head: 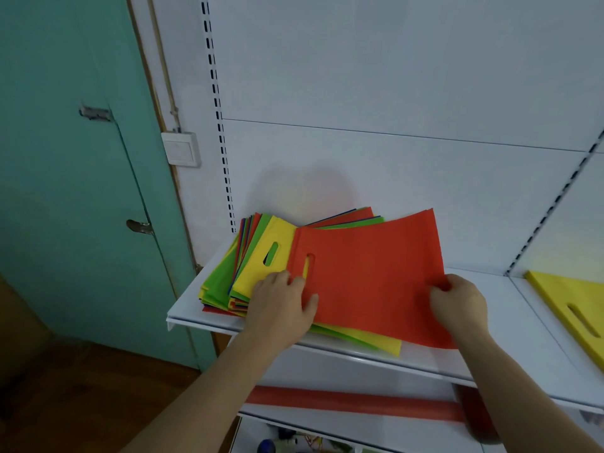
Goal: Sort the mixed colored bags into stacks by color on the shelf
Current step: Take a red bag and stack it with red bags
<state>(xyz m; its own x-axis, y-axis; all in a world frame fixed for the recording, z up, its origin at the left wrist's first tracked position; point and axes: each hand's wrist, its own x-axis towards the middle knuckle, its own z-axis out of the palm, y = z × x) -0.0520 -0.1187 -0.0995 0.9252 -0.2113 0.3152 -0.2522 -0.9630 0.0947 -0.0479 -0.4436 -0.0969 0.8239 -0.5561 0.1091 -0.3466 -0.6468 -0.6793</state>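
Observation:
A mixed pile of flat bags (225,279) in green, yellow, red and blue lies at the left end of the white shelf (510,364). On top of the pile is a red bag (369,276) with a slot handle. My left hand (281,305) pinches its near left edge by the handle, thumb on top. My right hand (457,302) grips its near right edge, which is lifted and curled. A yellow bag (271,253) lies just under it. Another yellow bag (568,308) lies alone on the shelf at the far right.
A white back panel with slotted uprights (219,125) stands behind the shelf. A red strip (353,403) lies on the lower shelf. A green door (72,178) and a wall switch (180,149) are to the left. Small items sit in the bottom compartment.

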